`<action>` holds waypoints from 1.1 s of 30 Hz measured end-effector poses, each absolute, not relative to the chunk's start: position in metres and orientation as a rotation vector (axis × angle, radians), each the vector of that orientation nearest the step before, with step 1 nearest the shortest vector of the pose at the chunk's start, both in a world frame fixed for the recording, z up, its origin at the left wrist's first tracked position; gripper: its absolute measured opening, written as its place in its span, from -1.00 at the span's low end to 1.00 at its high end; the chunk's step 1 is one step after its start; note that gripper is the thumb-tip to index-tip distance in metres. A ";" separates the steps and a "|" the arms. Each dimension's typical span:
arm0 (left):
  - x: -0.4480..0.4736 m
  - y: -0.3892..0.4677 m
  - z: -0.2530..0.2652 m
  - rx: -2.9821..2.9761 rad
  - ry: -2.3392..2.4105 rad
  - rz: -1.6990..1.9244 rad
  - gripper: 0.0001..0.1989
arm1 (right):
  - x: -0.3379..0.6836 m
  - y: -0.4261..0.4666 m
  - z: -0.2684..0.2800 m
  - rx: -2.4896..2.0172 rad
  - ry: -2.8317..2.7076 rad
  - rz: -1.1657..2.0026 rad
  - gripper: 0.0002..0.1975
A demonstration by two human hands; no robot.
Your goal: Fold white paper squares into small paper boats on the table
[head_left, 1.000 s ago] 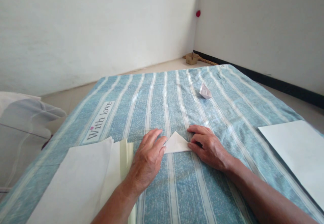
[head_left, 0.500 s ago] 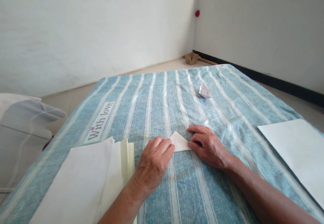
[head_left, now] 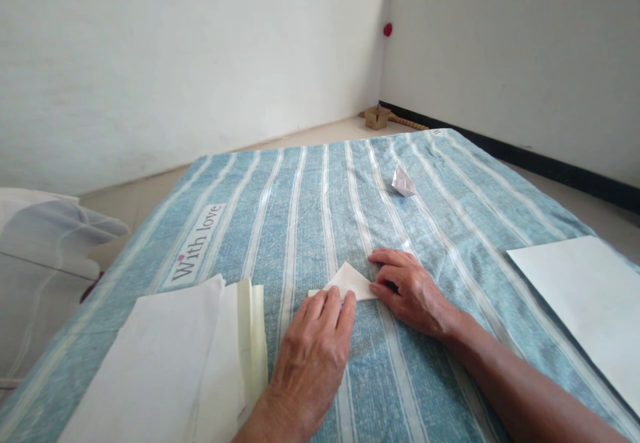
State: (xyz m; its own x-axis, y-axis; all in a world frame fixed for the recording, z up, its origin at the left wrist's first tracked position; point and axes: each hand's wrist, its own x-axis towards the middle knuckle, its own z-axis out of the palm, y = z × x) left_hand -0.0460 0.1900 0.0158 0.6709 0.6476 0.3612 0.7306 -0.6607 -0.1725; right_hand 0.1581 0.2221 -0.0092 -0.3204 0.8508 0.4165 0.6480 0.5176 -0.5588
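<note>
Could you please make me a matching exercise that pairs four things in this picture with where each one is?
Things
1. Folded paper triangle
2. Cardboard box
3. Paper stack
4. Boat-like paper shape

Places
A. On the striped cloth, to the left of the left hand
B. On the cloth, farther away than the right hand and apart from it
C. Touched by both hands
D. On the floor, beyond the cloth's far edge

Pairs: 1-C, 2-D, 3-A, 4-B
</note>
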 end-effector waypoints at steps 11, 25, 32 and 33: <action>-0.047 0.183 0.011 -2.594 -1.136 -0.230 -0.53 | 0.159 0.223 -0.012 -1.206 -2.074 0.386 -0.84; -0.047 0.185 0.007 -2.619 -1.151 -0.334 -0.58 | 0.159 0.223 -0.010 -1.214 -2.064 0.378 -0.84; -0.048 0.187 0.010 -2.686 -1.201 -0.337 -0.59 | 0.159 0.222 -0.010 -1.217 -2.054 0.404 -0.84; -0.048 0.187 0.010 -2.696 -1.215 -0.336 -0.59 | 0.160 0.222 -0.010 -1.213 -2.052 0.407 -0.84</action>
